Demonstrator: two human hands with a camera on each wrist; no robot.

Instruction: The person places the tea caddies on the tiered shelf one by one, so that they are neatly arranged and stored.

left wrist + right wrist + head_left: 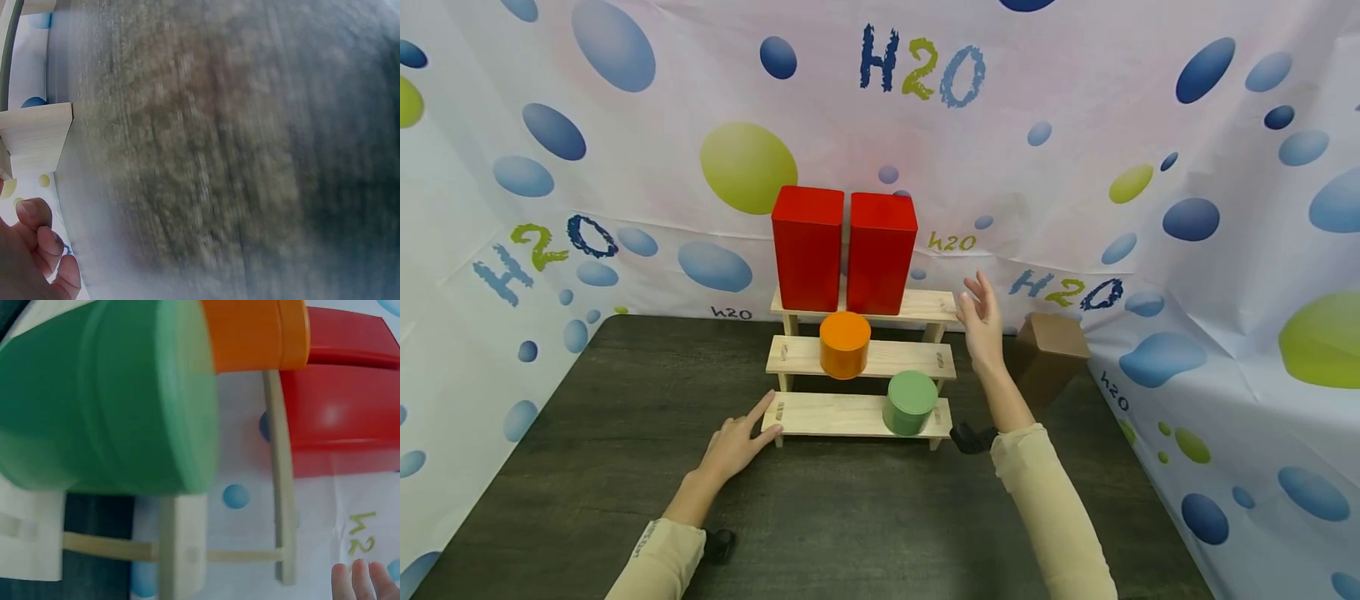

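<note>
A three-step wooden display stand (831,414) stands on the dark table. At the left end of its bottom step is my left hand (730,448), thumb and forefinger gripping the front and back corners; its other fingers curl in the left wrist view. My right hand (984,325) is raised beside the right end of the top step, fingers loosely bent, holding nothing. Two red boxes (807,250) stand side by side on the top step. The middle step bears an orange round canister (844,346). On the bottom step's right part sits a green round canister (100,406).
A brown box (1051,354) stands on the table (857,517) to the right of the stand, partly behind my right forearm. Behind and on both sides hangs a white backdrop (1075,75) printed with blue and green drops and H2O lettering.
</note>
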